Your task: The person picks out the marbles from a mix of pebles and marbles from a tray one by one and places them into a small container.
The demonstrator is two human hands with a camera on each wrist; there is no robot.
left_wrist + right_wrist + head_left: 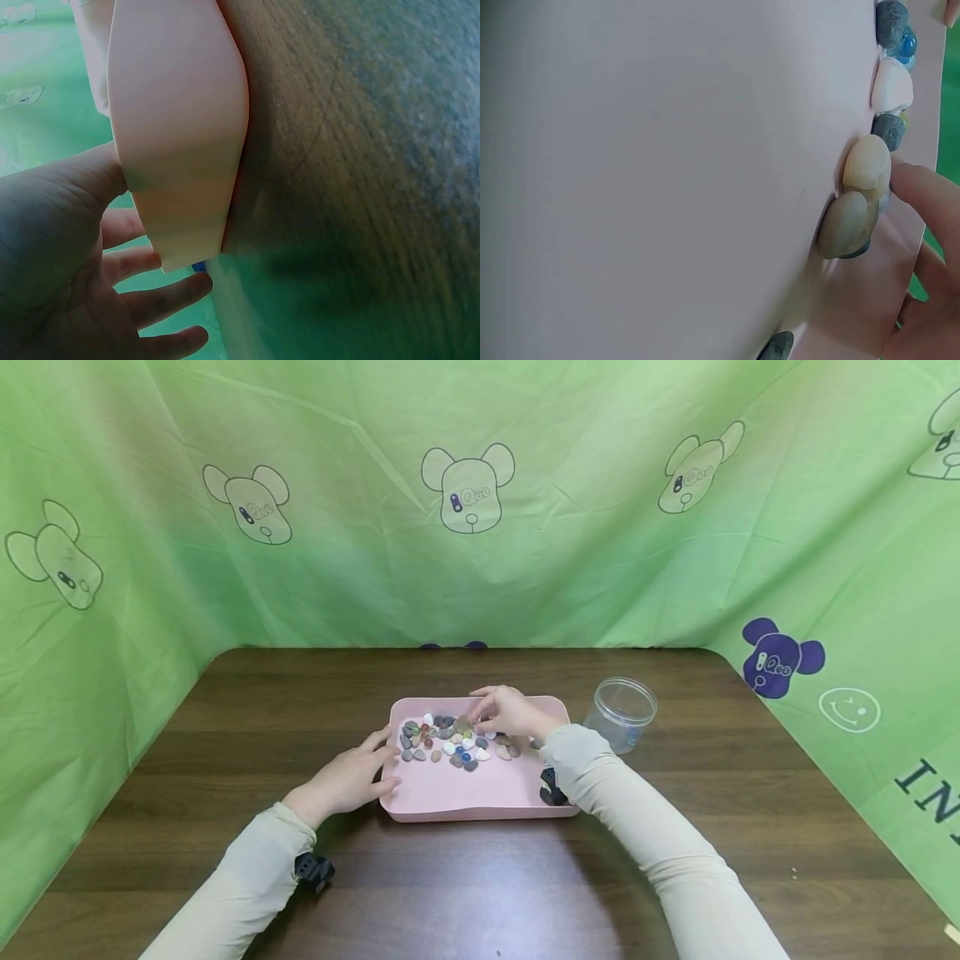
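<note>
A pink tray lies on the table, with a band of pebbles and glass beads across its middle and far part. My left hand rests at the tray's left rim, fingers spread; in the left wrist view its thumb touches the rim. Over the tray's far right part, my right hand reaches down into the stones beside a brownish pebble. Its fingertips are too small to tell whether they pinch one. In the right wrist view, the thumb is beside a cream pebble.
To the right of the tray stands a clear plastic jar with a few blue pieces visible low in it. The brown wooden table is bounded by a green printed cloth behind and at the sides.
</note>
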